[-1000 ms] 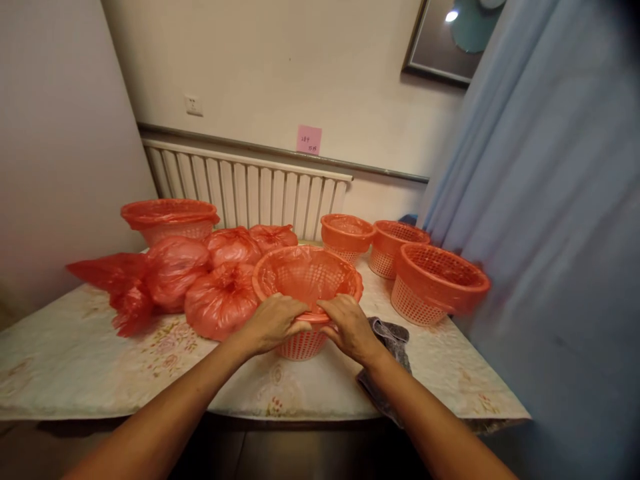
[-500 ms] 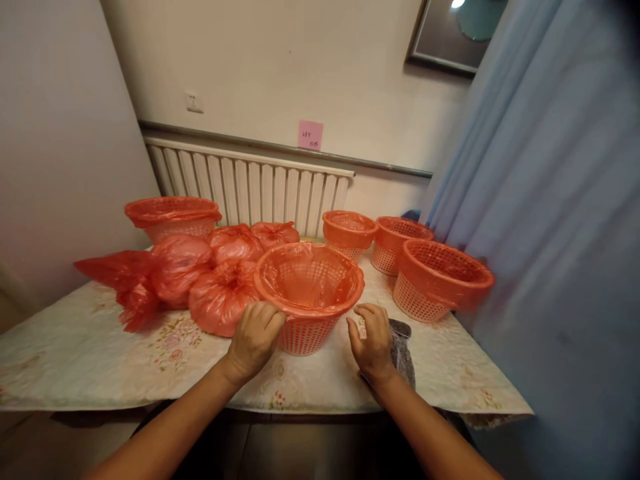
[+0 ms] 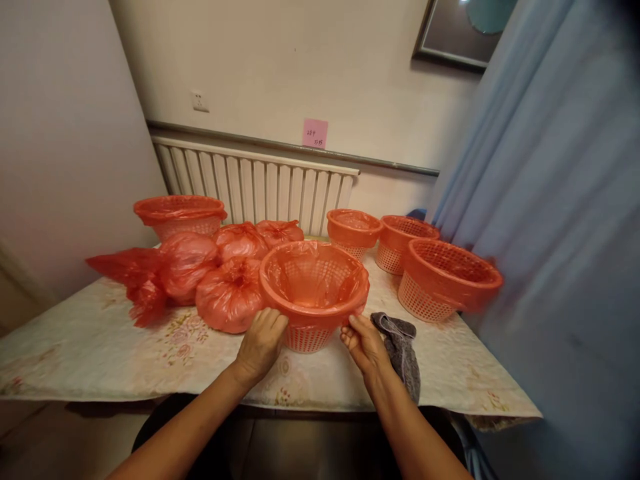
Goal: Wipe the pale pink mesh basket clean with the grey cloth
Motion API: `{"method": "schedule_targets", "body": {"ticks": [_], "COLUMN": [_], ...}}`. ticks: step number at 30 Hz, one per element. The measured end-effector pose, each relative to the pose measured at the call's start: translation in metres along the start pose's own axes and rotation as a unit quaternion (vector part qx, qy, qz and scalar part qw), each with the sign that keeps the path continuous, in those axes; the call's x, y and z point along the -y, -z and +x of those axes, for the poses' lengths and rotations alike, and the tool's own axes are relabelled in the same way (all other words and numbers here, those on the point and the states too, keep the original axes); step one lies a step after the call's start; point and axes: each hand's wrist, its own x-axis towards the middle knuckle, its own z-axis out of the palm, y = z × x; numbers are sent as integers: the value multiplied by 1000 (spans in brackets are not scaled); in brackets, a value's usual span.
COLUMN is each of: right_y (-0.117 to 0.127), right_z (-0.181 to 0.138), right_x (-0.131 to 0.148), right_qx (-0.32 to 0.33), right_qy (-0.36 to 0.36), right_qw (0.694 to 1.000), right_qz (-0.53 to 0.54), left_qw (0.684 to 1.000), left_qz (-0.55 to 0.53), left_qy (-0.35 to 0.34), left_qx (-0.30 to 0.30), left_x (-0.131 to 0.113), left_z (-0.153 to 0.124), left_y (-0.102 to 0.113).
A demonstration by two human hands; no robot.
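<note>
A: Both hands have slid in under the rim since half a second ago, and the right one has come off the table onto the basket point(image 3: 315, 293).

B: Left to right, then. Far left of the grip, a lined basket by the wall point(image 3: 180, 215), then the tied red bags point(image 3: 230, 300), the nearest one just beside the left knuckles.

A: Left hand point(image 3: 261, 343) is curled on the basket's near wall below the rim, fingers closed on the liner's edge, as best I can see.

B: And the basket sits on the table point(image 3: 100, 347) between the two hands, its red liner point(image 3: 313, 283) folded over the rim.

A: Right hand point(image 3: 367, 345), fingertips up at the rim's right side, pinching lightly. Just right of it lies a grey cloth point(image 3: 403, 347), touching the wrist.

B: Further right, three more baskets point(image 3: 445, 280).

A: Risk, to my eye: thin film. Pull unevenly and the liner could slip off the far rim or tear on the mesh.

B: And a tug toward the body could tip the light basket off the edge.
</note>
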Motion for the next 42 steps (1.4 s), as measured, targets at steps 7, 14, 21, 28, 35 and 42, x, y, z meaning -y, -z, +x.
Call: {"method": "schedule_targets", "body": {"ticks": [7,14,21,28,35,42], "right_y": [8,26,-16,-26,-22,-55], "right_z": [11,-10,-13,-8,-16,-39], "right_x": [-6,38,56,55,54,39], "right_qx": [-87,-192,139,159,156,145], "right_qy": [52,324,547,520,521,511], "right_qw": [987,867,528,422,418,417], "right_qz": [-121,-326,-635,-725,-728,-737], "left_qw": [998,986,995,988,979,978], "left_qz": [-58,-92,-46,-7,-101,-84], "left_qy": [19,50,-85,-139,-136,-141], "left_qx": [11,-128,-2,62,114,127], "left_x": [4,-14,-45,-1,47,-18], "left_z": [4,13,57,47,39,45], "left_y": [-2,33,28,19,55,47]}}
